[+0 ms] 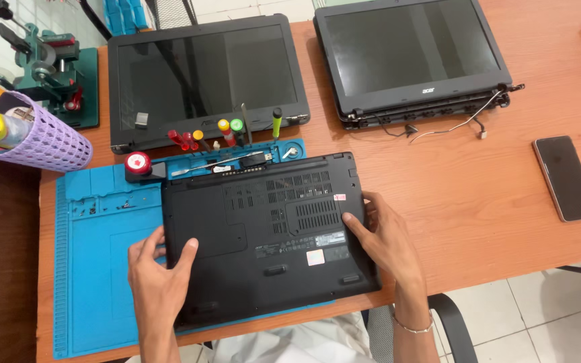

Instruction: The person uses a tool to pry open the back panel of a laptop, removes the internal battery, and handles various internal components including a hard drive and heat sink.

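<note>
A black laptop (270, 235) lies upside down, its vented base up, on a blue repair mat (95, 269) at the near edge of a wooden bench (479, 195). The left hand (159, 275) rests on the laptop's near left corner, its grip loosely open: the thumb lies flat on the base and the fingers curl over the left edge. The right hand (384, 238) lies on the right edge, grip likewise open, fingers spread flat on the base, clasping nothing.

Just beyond the laptop, screwdrivers (226, 133) stand along the mat's far rim. Farther off lie two detached laptop screens (206, 81), side by side. A phone (566, 178) lies well to the right, with open bench between it and the laptop.
</note>
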